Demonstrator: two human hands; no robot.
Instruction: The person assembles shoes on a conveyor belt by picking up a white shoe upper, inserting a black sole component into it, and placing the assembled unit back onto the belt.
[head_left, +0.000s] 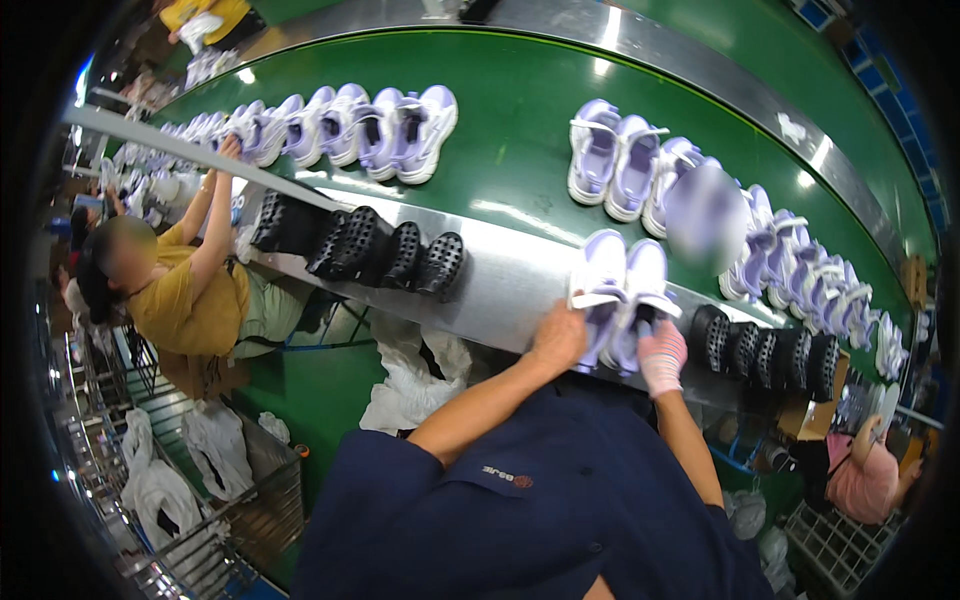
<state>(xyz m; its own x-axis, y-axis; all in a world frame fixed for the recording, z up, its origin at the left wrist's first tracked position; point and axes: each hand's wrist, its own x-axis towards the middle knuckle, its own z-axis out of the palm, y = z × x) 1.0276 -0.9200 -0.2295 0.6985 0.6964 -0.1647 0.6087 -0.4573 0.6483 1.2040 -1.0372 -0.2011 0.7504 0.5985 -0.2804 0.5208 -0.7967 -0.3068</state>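
Note:
A pair of white and lilac sneakers stands in front of me at the edge of the steel ledge, toes pointing away. My left hand [560, 338], bare, has its fingers closed around the side of the left sneaker [602, 258] near the laces. In a pink-and-white striped glove, my right hand [662, 360] grips the right sneaker [647, 268] at its opening; some of its fingers are hidden by the shoe. White laces lie across both shoes.
Rows of similar sneakers [425, 130] line the green belt [510, 90]. Black perforated shoe-shaped pieces [400, 255] stand on the steel ledge [500, 285] on both sides. A person in yellow [200, 300] works at left, another in pink [862, 475] at right. A wire cart [270, 510] stands lower left.

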